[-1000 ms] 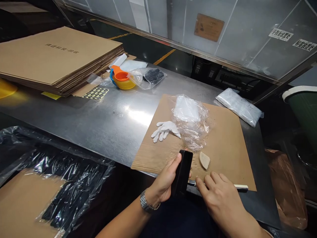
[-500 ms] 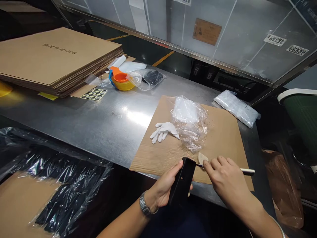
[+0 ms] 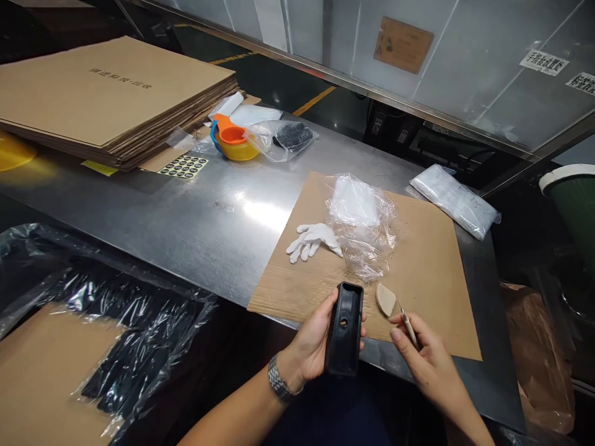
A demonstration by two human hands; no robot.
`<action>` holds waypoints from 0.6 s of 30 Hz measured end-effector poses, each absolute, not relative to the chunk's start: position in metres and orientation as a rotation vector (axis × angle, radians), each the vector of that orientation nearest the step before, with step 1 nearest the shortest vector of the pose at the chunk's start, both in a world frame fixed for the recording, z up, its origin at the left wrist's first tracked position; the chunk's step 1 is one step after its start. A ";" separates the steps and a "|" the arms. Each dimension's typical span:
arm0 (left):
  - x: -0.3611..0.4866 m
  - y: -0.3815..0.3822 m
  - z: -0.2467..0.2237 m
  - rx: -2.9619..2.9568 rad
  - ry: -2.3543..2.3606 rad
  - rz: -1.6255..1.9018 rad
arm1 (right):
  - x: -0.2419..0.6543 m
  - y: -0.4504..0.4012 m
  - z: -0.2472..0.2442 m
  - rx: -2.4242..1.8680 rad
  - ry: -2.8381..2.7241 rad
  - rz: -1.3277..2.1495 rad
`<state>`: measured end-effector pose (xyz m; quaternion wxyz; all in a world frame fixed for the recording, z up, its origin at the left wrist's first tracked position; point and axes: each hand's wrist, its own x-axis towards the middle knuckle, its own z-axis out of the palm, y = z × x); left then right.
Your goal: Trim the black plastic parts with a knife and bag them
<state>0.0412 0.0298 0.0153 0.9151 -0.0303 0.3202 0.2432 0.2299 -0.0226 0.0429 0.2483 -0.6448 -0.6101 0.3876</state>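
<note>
My left hand (image 3: 313, 347), closed with a watch at its wrist, grips a black plastic housing (image 3: 344, 347). This long, hollow part shows its open side, with a small round hole in its floor. Between the fingers of my right hand (image 3: 427, 356) is a slim pale-handled knife (image 3: 409, 328), its thin tip pointing up and away. A beige half-round pad (image 3: 385, 300) lies on the cardboard sheet (image 3: 427, 260), just beyond my right fingertips. Farther off are a white glove (image 3: 313, 241) and a clear plastic bag (image 3: 367, 241) with white contents.
A stack of flat cardboard (image 3: 116, 93) fills the left back of the metal table (image 3: 209, 223). Near it are orange and yellow cups (image 3: 236, 142), a sticker sheet (image 3: 183, 166) and a bagged black item (image 3: 292, 136). A wrapped white packet (image 3: 455, 199) lies at the right.
My left hand has turned the housing so its hollow side shows. My right hand has moved back from it and rotated, the knife now pointing up instead of toward the housing.
</note>
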 end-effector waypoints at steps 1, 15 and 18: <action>0.042 0.030 0.016 -0.062 0.669 0.513 | 0.225 -0.026 0.038 -1.732 -1.591 1.140; 0.053 0.020 0.023 -0.053 0.725 0.477 | 0.200 -0.020 0.020 -1.795 -1.403 1.386; 0.053 0.020 0.018 -0.073 0.677 0.372 | 0.208 -0.008 0.019 -1.850 -1.342 1.161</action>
